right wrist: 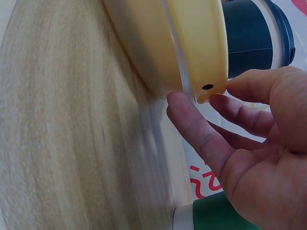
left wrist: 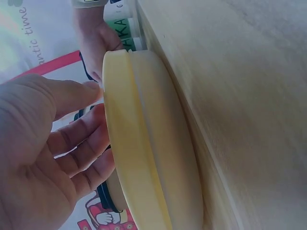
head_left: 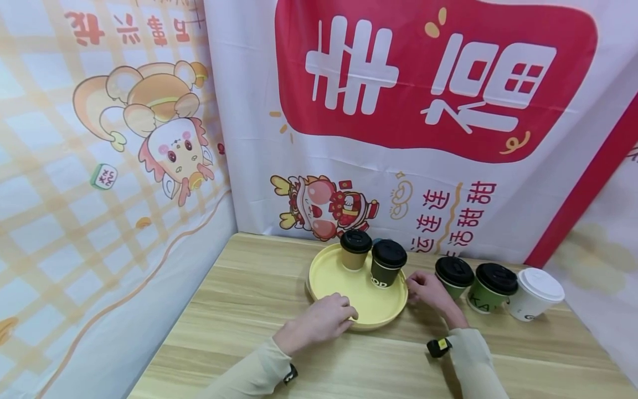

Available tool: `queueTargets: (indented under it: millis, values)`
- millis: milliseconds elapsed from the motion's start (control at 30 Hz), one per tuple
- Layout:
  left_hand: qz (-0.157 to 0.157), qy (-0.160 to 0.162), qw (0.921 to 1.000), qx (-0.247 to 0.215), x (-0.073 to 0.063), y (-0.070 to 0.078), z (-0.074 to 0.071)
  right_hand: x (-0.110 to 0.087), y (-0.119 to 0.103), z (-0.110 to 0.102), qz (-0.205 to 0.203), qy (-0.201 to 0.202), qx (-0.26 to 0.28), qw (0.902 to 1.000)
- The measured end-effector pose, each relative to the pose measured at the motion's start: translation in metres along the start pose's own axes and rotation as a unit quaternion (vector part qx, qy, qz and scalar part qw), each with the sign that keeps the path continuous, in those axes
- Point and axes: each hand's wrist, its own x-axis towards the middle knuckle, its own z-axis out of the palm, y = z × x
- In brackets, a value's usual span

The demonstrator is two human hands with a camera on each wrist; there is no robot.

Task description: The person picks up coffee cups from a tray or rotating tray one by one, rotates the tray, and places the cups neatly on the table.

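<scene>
A round pale-yellow tray [head_left: 359, 296] stands on the table, a lighter lower layer [left wrist: 163, 120] visible beneath its rim. Two lidded paper cups are on it: a brown cup [head_left: 353, 257] and a dark green cup [head_left: 385, 271], both with black lids. Over the tray's near left edge is my left hand [head_left: 324, 318], fingers loosely bent and fingertips right at the rim, thumb apart from them. At the right edge, my right hand [head_left: 430, 289] pinches the rim between thumb and fingers, beside a small dark spot [right wrist: 207, 87] on the wall.
Right of the tray stand a green cup with a black lid [head_left: 453, 274], another green cup [head_left: 483, 296] and a white cup [head_left: 528, 302]. Printed cloth [head_left: 249, 166] hangs behind the wooden table [head_left: 224, 310] and along its left side.
</scene>
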Motion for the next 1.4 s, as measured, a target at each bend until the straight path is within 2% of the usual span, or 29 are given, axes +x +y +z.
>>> queueTargets:
  millis: [267,700,1067,1400]
  values:
    - [-0.011,-0.005,0.9998,0.017,0.001,0.002,0.003,0.001,0.001,-0.002,0.000,-0.006,0.000,1.0000]
    - [-0.029,-0.016,0.9993,0.014,-0.002,-0.001,0.003,-0.001,-0.003,-0.002,0.005,-0.002,0.010,0.9999]
    - [-0.037,-0.013,0.9992,0.008,-0.008,-0.008,0.004,-0.002,-0.001,-0.001,0.003,-0.011,0.019,0.9998]
    - [-0.040,-0.031,0.9986,-0.016,-0.012,-0.017,0.001,-0.001,-0.001,-0.001,0.000,-0.012,0.018,0.9998]
